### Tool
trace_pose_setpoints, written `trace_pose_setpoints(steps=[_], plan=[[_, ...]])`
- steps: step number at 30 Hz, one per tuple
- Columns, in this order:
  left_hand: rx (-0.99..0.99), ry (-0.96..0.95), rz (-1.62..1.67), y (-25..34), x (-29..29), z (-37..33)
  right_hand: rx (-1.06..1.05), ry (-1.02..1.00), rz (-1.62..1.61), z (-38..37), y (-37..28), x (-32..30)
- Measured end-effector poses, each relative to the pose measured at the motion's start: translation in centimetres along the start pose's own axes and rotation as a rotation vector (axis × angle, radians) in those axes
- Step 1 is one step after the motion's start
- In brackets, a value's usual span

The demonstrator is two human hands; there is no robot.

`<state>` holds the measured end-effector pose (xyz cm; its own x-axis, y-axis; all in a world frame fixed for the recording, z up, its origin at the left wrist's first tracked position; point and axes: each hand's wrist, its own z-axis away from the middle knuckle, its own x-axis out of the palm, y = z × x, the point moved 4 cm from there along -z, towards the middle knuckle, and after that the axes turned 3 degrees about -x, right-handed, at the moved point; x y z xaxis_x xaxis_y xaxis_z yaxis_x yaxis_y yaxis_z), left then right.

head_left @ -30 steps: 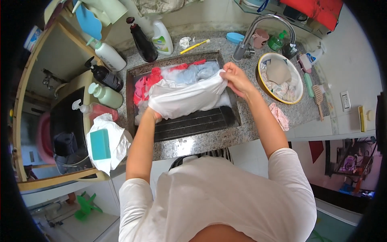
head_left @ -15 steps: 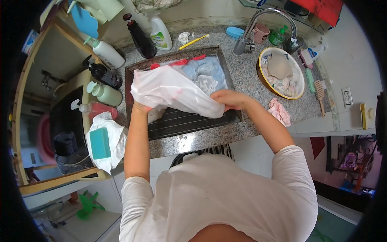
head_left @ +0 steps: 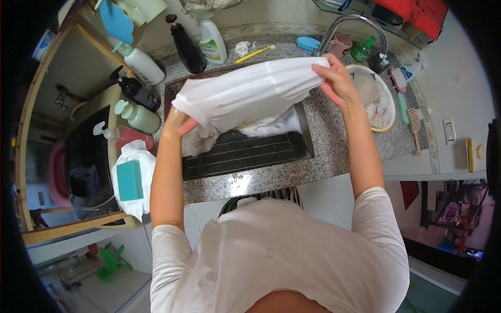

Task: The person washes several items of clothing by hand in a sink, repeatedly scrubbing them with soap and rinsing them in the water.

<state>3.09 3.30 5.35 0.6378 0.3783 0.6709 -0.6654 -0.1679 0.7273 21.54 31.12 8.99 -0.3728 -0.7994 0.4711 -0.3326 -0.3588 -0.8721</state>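
A wet, nearly see-through white garment [head_left: 250,86] is stretched between my hands over the sink [head_left: 305,122]. My right hand [head_left: 338,86], raised at its right end, pinches the garment's edge between thumb and fingers. At the lower left end is my left hand [head_left: 180,124]; its fingers are mostly covered by the fabric, which is drawn taut from there. Below it, a greyish-beige cloth [head_left: 199,143] lies against the ridged black board [head_left: 245,155]. Whitish suds and wet cloth [head_left: 279,124] show under the garment, which hides the rest of the basin.
Several pump bottles, including a pale green one [head_left: 138,117], line the left side by a teal block [head_left: 129,180] on white cloth. Behind stand a spray bottle [head_left: 213,41] and a yellow toothbrush [head_left: 255,53]. A faucet [head_left: 383,39], a bowl of clothes [head_left: 391,112] and a brush [head_left: 414,125] are right.
My right hand has moved up and to the right, pulling the white garment out wide over the sink. My left hand has shifted slightly left and up.
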Motion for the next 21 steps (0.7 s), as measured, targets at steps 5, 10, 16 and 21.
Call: trace_pose_setpoints(steps=[5,10,16,21], plan=[[-0.080,-0.077,-0.023,2.1,-1.7,-0.1,-0.013,0.062,0.386,-1.5,-2.0,-0.7],[-0.035,-0.060,0.109,3.6,-0.2,-0.1,-0.029,-0.348,1.089,-1.4,-1.5,2.1],[-0.087,0.141,-0.221,3.8,-0.8,0.4,-0.097,-0.405,1.163,-1.7,0.1,2.2],[-0.067,0.321,-0.302,2.6,-1.0,-0.2,0.079,-0.249,0.670,-2.4,1.9,1.9]])
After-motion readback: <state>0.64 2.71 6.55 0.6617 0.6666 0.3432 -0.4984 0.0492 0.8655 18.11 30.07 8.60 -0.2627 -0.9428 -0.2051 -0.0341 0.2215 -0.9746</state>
